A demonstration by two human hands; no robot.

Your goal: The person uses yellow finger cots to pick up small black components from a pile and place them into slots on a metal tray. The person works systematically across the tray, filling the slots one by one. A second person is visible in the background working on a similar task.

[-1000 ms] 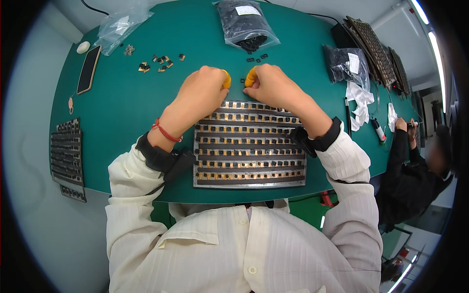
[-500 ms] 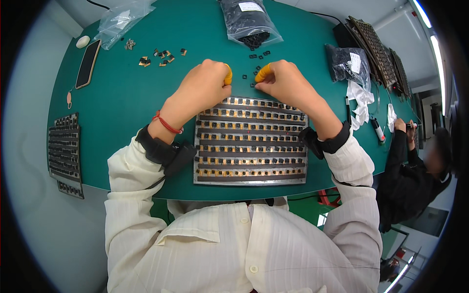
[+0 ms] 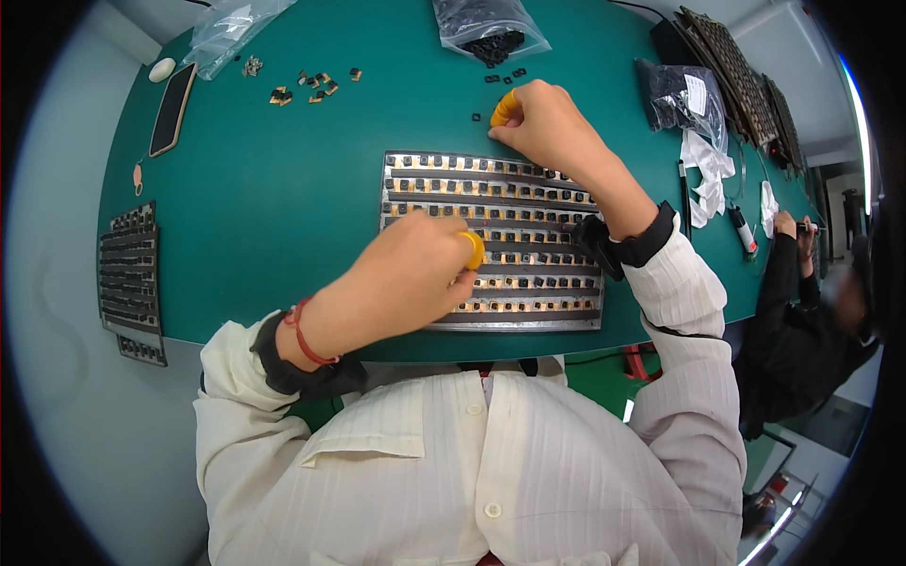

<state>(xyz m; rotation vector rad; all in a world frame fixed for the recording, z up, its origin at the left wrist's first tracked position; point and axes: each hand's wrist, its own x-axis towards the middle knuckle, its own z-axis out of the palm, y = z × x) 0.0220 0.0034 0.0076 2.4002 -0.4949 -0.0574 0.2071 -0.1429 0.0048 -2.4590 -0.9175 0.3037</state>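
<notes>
A metal tray (image 3: 528,325) with several rows of small black square parts on gold-coloured pieces lies in front of me on the green table. My left hand (image 3: 401,274) is over its lower middle rows, thumb and a yellow-capped fingertip pinched together. Whatever sits in that pinch is too small to make out. Past the tray's far edge, my right hand (image 3: 552,123) has its thumb and yellow-capped finger closed near the tabletop. Its fingertips hide anything between them. A loose black square part (image 3: 477,117) lies just left of them, and several more black parts (image 3: 493,78) are scattered beyond.
At the far side lies a clear bag of black parts (image 3: 495,42). Black-and-gold pieces (image 3: 319,85), a phone (image 3: 173,110) and another loaded tray (image 3: 130,274) are leftward. On the right are a second bag (image 3: 681,99), white tissue (image 3: 706,179) and a person in black (image 3: 793,349).
My left hand has come back from beyond the far edge to the tray's lower middle rows. My right hand has shifted slightly farther away. The tray appears higher in the view.
</notes>
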